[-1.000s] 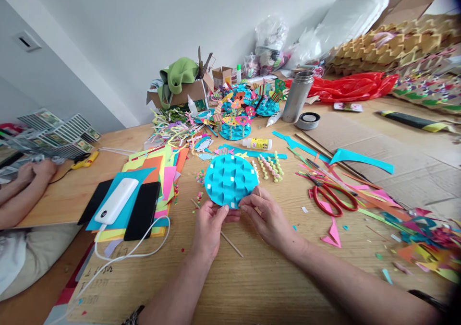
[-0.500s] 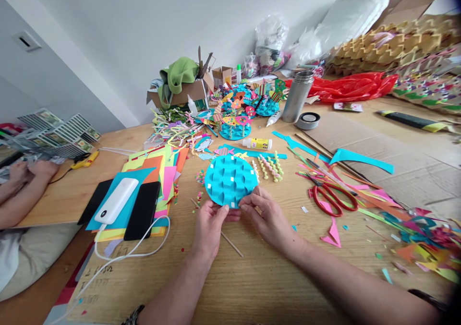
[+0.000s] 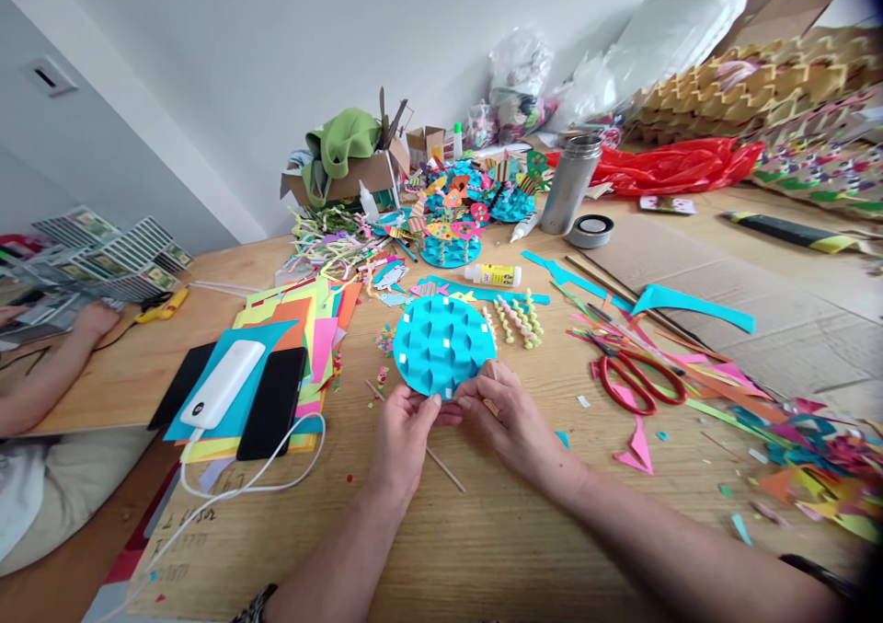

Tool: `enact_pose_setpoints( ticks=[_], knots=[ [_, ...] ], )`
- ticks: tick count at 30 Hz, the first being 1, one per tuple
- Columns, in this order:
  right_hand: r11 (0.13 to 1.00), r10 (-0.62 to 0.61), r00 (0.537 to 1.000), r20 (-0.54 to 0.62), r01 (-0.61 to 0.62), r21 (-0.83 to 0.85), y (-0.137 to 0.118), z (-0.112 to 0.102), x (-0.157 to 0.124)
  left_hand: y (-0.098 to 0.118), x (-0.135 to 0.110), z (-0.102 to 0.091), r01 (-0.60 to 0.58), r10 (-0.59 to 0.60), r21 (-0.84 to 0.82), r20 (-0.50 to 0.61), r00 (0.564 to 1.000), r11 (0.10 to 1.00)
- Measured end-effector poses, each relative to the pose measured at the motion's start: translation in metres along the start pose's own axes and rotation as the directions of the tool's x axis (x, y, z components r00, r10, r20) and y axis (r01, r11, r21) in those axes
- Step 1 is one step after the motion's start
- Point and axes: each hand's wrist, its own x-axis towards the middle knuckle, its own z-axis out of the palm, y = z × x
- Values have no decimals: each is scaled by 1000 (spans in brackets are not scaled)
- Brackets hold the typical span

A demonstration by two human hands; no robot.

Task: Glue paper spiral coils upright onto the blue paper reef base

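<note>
A round turquoise paper disc (image 3: 441, 342) with raised wavy folds and small white squares lies on the wooden table (image 3: 483, 531). My left hand (image 3: 404, 434) pinches its near edge with thumb and fingers closed. My right hand (image 3: 514, 421) grips the same near edge just to the right, fingers curled. A thin wooden stick (image 3: 445, 469) lies on the table under my hands.
Red scissors (image 3: 631, 374) and paper scraps lie to the right. A white power bank (image 3: 224, 384), a black phone (image 3: 272, 402) and coloured paper sheets (image 3: 303, 319) sit to the left. A glue bottle (image 3: 493, 275), steel flask (image 3: 569, 184) and finished paper crafts stand behind. Another person's arm (image 3: 48, 374) rests far left.
My hands have shifted slightly on the disc's near edge. The person at far left has moved their hands apart, one going out of view.
</note>
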Motion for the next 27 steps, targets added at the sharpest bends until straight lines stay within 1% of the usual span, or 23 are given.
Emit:
enact_pose_setpoints(
  ticks=[6,8,16,27],
  knots=[
    [999,-37,997,-66,36,-10,2,-3,2,0,0,-1,-6,6,-10,-14,1000,1000],
    [999,-50,996,-71,49,-17,3,-4,3,0,0,-1,-10,10,-8,-20,1000,1000],
    [993,-91,995,-29,88,-80,4,-4,2,1,0,-1,-67,71,72,-51,996,995],
    [991,-89,996,-19,87,-98,4,-4,2,0,-1,-1,-82,92,144,-62,994,986]
  ],
)
